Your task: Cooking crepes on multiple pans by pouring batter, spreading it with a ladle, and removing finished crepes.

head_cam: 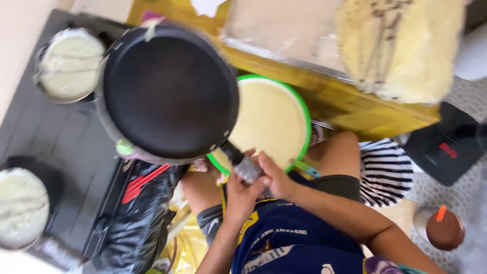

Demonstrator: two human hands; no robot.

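Both hands clenched on one pan handle (243, 166): left hand (241, 195) grip below, right hand (276, 177) grip just beside it. Black frying pan (170, 91) held tilted above green-rimmed plate (304, 119) carrying a pale crepe (269, 119). Batter pots (68, 63) on dark stovetop (66, 142), wooden desk (355, 109) behind.

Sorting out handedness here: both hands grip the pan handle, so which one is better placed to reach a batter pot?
Probably left. The left hand grips the pan handle on the side where the batter pot lies; the right hand would have to cross over it and the pan.
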